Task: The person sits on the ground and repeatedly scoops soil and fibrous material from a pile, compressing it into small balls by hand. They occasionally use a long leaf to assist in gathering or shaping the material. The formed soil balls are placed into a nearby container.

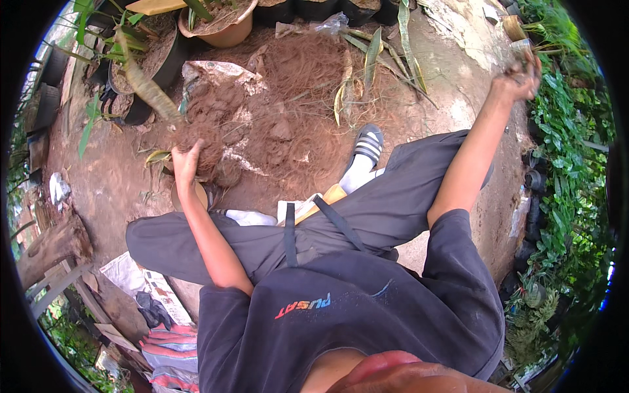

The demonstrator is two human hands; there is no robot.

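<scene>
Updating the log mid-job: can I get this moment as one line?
left hand: holding root clump | right hand: stretched out right, grip unclear | brown soil: heaped in front

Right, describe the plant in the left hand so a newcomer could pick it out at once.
Start at the broad spread of reddish-brown soil on the ground. At its left side the left hand grips a brown clump, from which the mottled plant slants up and left, slightly blurred. Unlike the loose leaves at the soil's far right, it is held by its clumped end.
</scene>
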